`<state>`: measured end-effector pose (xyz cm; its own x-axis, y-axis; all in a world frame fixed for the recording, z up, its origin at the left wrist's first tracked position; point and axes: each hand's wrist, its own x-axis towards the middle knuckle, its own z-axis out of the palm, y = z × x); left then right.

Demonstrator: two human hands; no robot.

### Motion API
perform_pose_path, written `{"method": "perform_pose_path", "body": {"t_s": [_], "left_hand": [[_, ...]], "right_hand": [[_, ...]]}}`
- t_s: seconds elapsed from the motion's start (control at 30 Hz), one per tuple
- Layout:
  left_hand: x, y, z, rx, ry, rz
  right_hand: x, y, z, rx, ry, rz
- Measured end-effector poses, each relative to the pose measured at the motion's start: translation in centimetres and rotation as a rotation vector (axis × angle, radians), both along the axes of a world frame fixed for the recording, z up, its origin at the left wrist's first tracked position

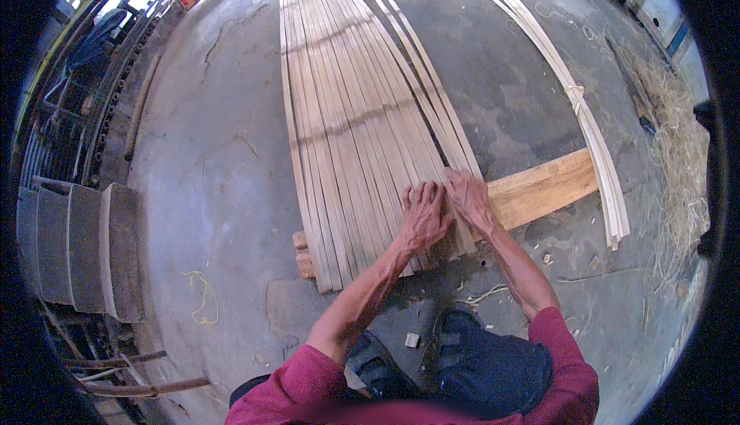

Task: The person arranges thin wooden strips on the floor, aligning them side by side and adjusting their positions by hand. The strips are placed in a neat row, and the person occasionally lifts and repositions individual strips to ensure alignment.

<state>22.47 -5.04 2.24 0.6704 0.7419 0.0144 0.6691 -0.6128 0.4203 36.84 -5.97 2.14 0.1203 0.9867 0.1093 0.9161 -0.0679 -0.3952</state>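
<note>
Long, thin wooden slats (351, 140) lie side by side in a broad sheet, running away from me across the floor. Bent and slightly apart, the fingers of my left hand (424, 217) press down on the slats near their right edge. Just beside it, my right hand (469, 196) is closed around the near part of a wooden slat (432, 90) that lies a little apart from the sheet. The two hands almost touch. My right fingertips are partly hidden, and the undersides of the slats do not show.
A wooden plank (547, 190) lies crosswise under the slats, its left end (304, 263) sticking out. A tied bundle of pale strips (574, 90) rests across its right end. Grey blocks (119, 251) stand at left; stringy fibre (678, 171) is heaped at right. Yellow string (204, 298) lies on the floor.
</note>
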Motion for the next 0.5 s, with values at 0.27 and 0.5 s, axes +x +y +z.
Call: {"method": "perform_pose_path", "body": {"t_s": [0.27,0.5], "left_hand": [[-0.5,1.5,-0.9,-0.025,-0.067,-0.052],[-0.7,1.3,-1.2,0.037,-0.007,-0.068]], "right_hand": [[-0.7,0.5,-0.4,0.003,-0.149,-0.087],[-0.5,0.7,-0.9,0.021,-0.1,-0.084]]}}
